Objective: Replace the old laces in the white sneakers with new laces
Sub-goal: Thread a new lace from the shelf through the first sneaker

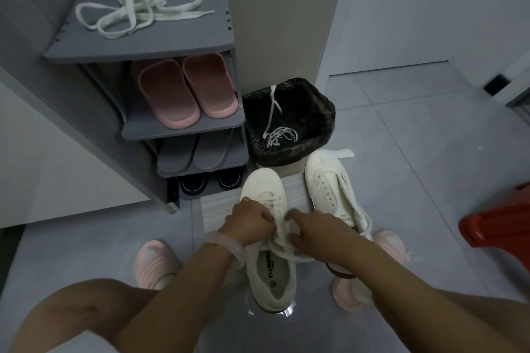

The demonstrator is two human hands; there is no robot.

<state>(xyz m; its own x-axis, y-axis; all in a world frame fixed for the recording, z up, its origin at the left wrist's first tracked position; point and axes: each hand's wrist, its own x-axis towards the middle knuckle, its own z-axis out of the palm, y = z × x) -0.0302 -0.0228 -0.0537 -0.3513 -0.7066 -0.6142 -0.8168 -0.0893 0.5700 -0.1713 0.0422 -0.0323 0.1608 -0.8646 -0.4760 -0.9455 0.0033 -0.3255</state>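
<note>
Two white sneakers stand on the floor in front of me. The left sneaker (265,189) is laced, and both my hands work at its tongue. My left hand (249,222) pinches the white lace (282,249) at the upper eyelets. My right hand (311,231) pinches the same lace from the other side. The right sneaker (329,180) has bare eyelets and no lace. A loose white lace (137,8) lies tangled on top of the grey shoe rack (200,43). Another white lace (279,133) lies inside the black-lined bin (321,112).
The rack holds pink slippers (183,89), grey slippers (200,153) and dark shoes (210,180) on lower shelves. A red plastic stool (499,226) stands at the right. My feet in pink slippers (156,262) flank the sneakers. A white ribbed mat (218,209) lies under them.
</note>
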